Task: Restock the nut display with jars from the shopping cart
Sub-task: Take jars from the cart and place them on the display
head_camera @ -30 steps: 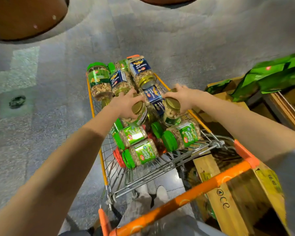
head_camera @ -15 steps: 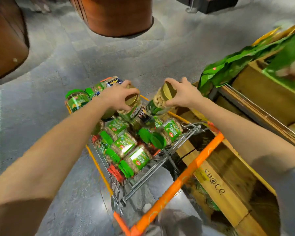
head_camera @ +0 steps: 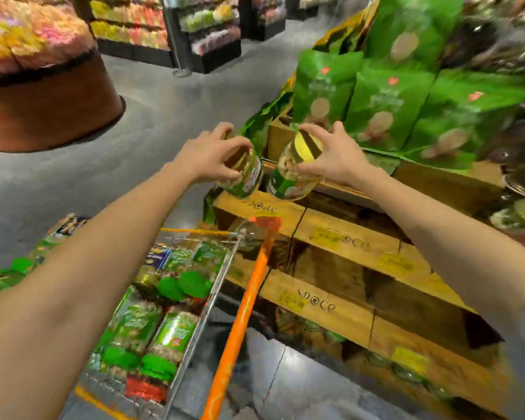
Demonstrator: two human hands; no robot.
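At left the shopping cart (head_camera: 213, 301), at right the stacked crates (head_camera: 346, 237)
In the cart, jars (head_camera: 173, 338) are laid. Above the top crate the left jar (head_camera: 246, 180) is held by the left hand (head_camera: 209, 156) and the right jar (head_camera: 288, 177), just beside it, by the right hand (head_camera: 334, 157); bags (head_camera: 388, 104) are stood behind them.

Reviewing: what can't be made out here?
In the head view:
lid of the left jar, mostly hidden under the grip of the left hand;
label text of the right jar, blurred;
print on the green bags, motion-blurred;
several cart jars, hidden beneath the left forearm.

Green bags (head_camera: 388, 104) block behind; crate ledge (head_camera: 273, 207) open; cart handle (head_camera: 243, 307) underneath.
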